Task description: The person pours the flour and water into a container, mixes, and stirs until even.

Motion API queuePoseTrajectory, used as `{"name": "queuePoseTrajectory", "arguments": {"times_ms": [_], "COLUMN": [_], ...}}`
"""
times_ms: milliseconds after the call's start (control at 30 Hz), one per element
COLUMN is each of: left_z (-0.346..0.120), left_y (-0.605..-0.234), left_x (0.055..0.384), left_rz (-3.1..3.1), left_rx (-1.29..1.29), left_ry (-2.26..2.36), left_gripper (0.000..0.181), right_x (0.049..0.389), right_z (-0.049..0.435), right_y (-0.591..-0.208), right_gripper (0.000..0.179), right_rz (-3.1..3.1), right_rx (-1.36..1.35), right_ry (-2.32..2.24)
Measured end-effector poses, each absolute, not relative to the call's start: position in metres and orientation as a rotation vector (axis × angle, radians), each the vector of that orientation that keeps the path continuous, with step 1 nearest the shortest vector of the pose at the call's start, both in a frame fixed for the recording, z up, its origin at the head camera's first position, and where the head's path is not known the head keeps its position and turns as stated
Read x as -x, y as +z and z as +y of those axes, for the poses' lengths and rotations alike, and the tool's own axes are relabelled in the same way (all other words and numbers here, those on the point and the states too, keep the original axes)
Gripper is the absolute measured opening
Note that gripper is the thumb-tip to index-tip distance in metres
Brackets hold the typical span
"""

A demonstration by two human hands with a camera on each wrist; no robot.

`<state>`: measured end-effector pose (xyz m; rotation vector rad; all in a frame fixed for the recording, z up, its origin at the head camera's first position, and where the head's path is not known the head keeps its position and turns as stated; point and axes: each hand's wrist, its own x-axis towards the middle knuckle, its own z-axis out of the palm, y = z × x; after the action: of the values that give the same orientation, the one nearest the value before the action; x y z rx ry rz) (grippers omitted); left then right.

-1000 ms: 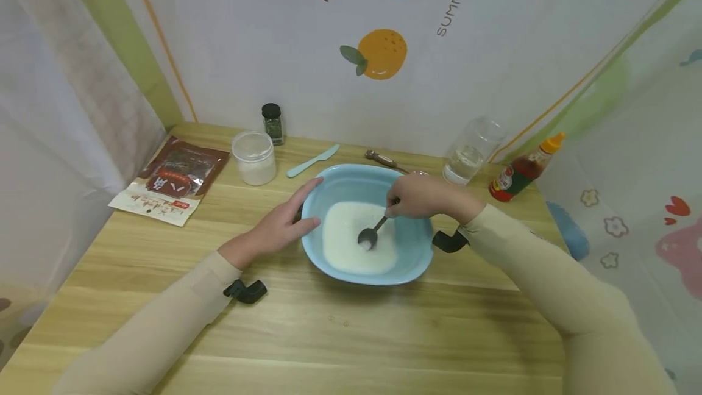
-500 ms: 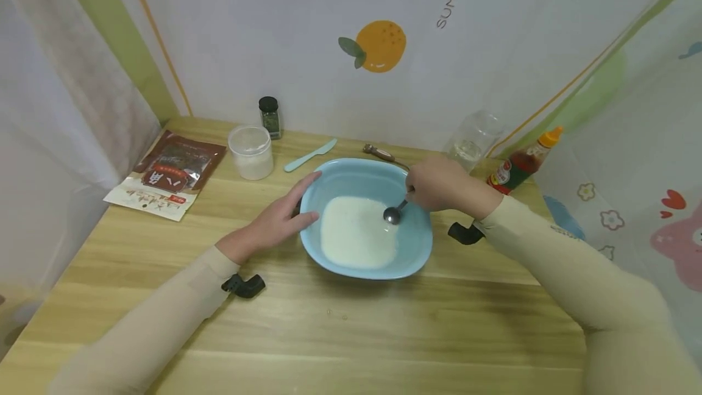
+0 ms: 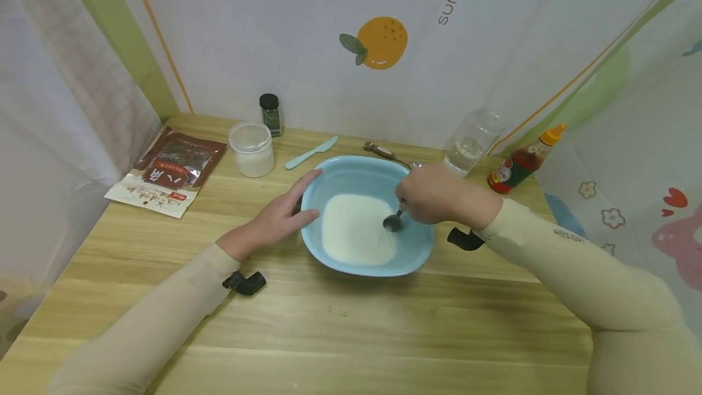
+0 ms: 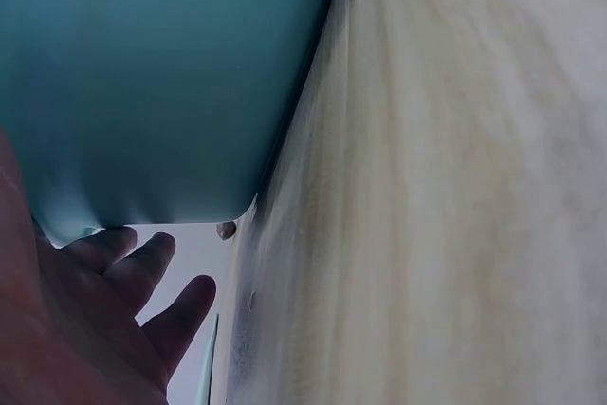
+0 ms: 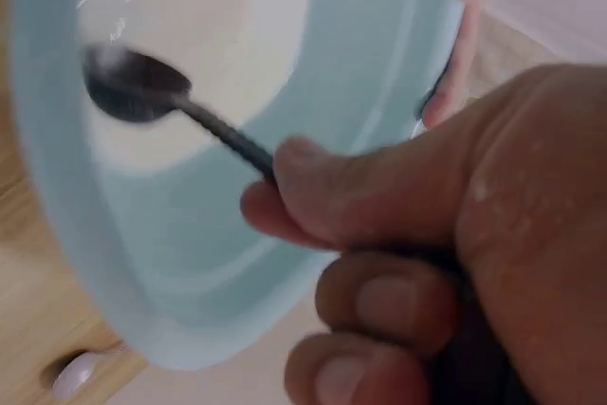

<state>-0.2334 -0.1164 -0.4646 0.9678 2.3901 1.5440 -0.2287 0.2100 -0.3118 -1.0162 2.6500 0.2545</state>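
Observation:
A light blue bowl (image 3: pixel 367 166) with a shallow pool of white liquid (image 3: pixel 356 230) stands on the wooden table. My left hand (image 3: pixel 276 218) rests against its left side, thumb at the rim and the fingers spread along the outer wall (image 4: pixel 171 82), nearly straight. From the right, my right hand (image 3: pixel 433 194) grips a dark metal spoon (image 3: pixel 392 223) by its handle. The spoon's head hangs over the right edge of the liquid, inside the bowl. In the right wrist view, thumb and index finger pinch the handle (image 5: pixel 228 135), and the other fingers curl below.
Behind the bowl lie a pale green spreader knife (image 3: pixel 311 153) and another spoon (image 3: pixel 381 151). At back left are a brown packet (image 3: pixel 170 166), a jar of white powder (image 3: pixel 252 151) and a herb jar (image 3: pixel 271 116). A glass of water (image 3: pixel 466 148) and a sauce bottle (image 3: pixel 521 163) stand right.
My right hand has carried the spoon from the middle of the liquid to the bowl's right side, then slightly left and toward me. The left hand stays at the bowl's rim.

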Motion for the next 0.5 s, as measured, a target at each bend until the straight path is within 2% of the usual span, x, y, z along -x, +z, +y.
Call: {"name": "queuePoseTrajectory", "arguments": {"times_ms": [167,300,500], "left_z": [-0.117,-0.118,-0.117], "left_y": [-0.465,-0.465,-0.465], "left_x": [0.234,0.233,0.234], "left_rz": [2.385,2.387,2.37], "left_rx": [-0.959,-0.957,-0.965], "left_ry": [1.546,1.547,1.552], "left_gripper": [0.082,0.082,0.082], "right_x": [0.218,0.207,0.212], "right_z": [0.206,0.199,0.204], "right_y": [-0.311,-0.311,-0.312], "right_gripper": [0.019,0.019,0.023], "right_rz": [2.578,2.524,2.626], "right_rx": [0.979,1.06,1.085], "right_ry": [0.294,0.218,0.265]}}
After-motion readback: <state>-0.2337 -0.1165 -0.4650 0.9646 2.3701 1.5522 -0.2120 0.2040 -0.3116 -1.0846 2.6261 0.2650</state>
